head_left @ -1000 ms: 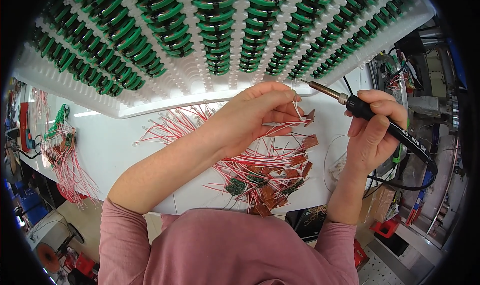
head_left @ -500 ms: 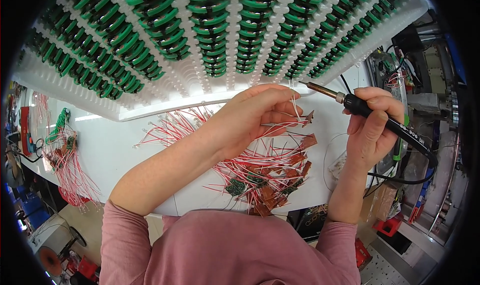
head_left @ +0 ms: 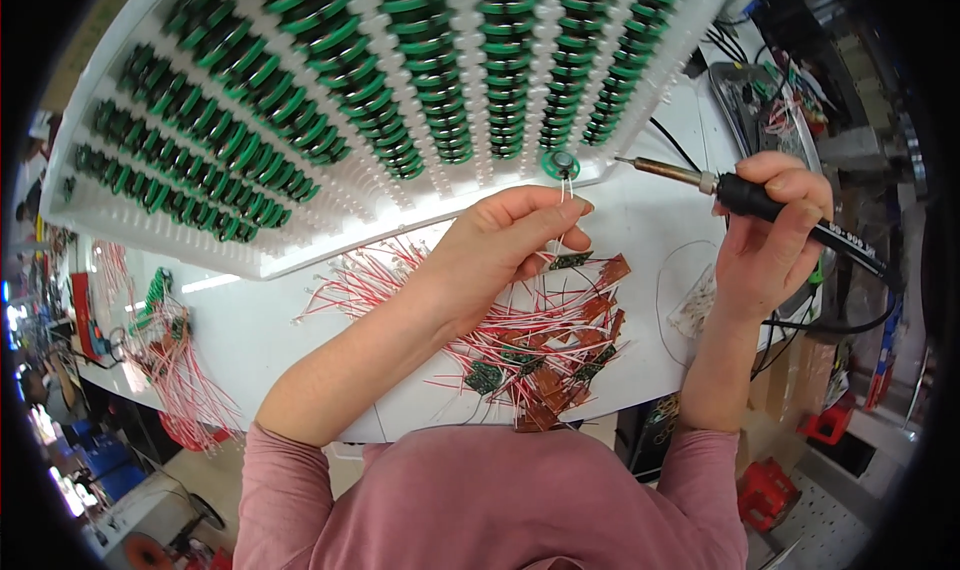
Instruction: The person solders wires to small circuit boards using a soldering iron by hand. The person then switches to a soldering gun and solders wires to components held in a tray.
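Note:
My left hand (head_left: 505, 238) pinches thin white wires (head_left: 566, 192) between thumb and fingers, just off the near edge of the white foam tray (head_left: 380, 215). The wires run up to a round green part (head_left: 560, 164) with a dark centre at that edge. Below the fingertips sits a small green circuit board (head_left: 571, 261); whether it joins these wires I cannot tell. In my right hand (head_left: 768, 235) is a soldering iron (head_left: 745, 196), held like a pen. Its tip points left, a short way to the right of the green part and apart from it.
Rows of green round parts (head_left: 440, 110) fill the tray. A pile of red and white wires (head_left: 500, 320) with brown and green circuit boards (head_left: 540, 395) lies on the white table (head_left: 310, 340) before me. Another wire bundle (head_left: 185, 380) hangs at the left edge. The iron's black cable (head_left: 885, 315) loops at right.
The view has turned, shifting the tray and table in the picture. The round green part now shows above my left fingers. The iron's tip has drawn a little to the right of that hand.

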`<state>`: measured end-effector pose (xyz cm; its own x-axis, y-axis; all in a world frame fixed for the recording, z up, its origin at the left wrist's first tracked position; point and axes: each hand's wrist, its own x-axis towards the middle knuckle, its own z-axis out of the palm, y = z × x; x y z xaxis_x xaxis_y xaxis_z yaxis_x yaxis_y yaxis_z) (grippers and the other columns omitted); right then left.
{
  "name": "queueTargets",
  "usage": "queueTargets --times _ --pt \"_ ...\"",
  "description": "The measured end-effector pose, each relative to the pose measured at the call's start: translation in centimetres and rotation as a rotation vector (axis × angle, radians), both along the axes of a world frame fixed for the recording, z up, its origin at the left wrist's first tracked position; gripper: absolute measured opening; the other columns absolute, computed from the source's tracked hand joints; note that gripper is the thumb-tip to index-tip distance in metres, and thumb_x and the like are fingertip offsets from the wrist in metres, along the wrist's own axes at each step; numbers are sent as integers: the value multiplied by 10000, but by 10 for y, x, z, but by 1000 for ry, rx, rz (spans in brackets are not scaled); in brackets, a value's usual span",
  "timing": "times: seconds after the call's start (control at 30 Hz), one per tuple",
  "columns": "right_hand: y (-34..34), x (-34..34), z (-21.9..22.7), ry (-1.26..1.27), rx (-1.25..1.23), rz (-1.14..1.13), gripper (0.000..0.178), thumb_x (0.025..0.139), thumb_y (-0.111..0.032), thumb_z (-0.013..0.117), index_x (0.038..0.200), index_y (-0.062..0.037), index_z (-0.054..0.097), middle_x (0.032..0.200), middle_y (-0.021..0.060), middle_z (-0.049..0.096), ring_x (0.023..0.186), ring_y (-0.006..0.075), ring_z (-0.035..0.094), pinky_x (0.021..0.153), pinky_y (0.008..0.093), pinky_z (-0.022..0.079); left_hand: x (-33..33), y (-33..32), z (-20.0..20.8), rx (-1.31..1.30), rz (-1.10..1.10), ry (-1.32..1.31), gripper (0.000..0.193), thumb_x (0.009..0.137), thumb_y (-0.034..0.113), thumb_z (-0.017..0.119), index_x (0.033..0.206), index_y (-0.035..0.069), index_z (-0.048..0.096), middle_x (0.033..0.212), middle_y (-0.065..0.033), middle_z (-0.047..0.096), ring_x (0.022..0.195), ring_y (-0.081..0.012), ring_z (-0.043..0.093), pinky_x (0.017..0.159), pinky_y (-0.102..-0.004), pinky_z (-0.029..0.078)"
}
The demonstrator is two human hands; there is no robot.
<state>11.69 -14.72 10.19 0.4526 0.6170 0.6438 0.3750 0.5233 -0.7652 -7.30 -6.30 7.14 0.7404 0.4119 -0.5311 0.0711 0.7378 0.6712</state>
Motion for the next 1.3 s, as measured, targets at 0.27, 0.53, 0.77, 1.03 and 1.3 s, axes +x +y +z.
queueTargets --times 0.27,0.53,0.77,1.03,1.3 --pt "-32 48 17 14 104 -14 258 917 -271 406 846 -27 448 842 174 577 400 33 339 385 155 324 41 -34 19 257 -72 12 255 863 205 544 1087 83 548 787 7 605 577 10 428 484 -122 309" --pt "-82 36 62 60 215 41 194 921 -202 391 847 -31 448 859 162 573 426 27 340 417 160 335 13 -98 85 595 -90 -62 244 885 172 506 1094 48 528 792 -3 614 647 -2 506 516 -130 342" --pt "-105 -33 78 -12 119 -75 140 909 -144 398 866 -32 470 921 135 566 543 50 406 437 154 313 -162 -148 198 702 37 198 241 857 149 532 1069 33 544 737 -27 633 586 1 525 411 -138 316" --pt "-129 -98 82 -141 -105 -25 214 938 -168 354 973 0 482 1004 59 536 672 71 435 591 178 357 -416 -199 221 779 560 754 231 855 176 514 1034 40 566 682 8 590 539 -17 465 497 -166 364" --pt "-148 -168 119 -172 -117 -62 244 942 -207 368 971 -15 516 904 -9 515 593 15 312 525 147 253 -504 -115 141 1094 563 1035 248 791 237 534 933 49 609 692 -68 625 656 -157 615 602 -271 450"
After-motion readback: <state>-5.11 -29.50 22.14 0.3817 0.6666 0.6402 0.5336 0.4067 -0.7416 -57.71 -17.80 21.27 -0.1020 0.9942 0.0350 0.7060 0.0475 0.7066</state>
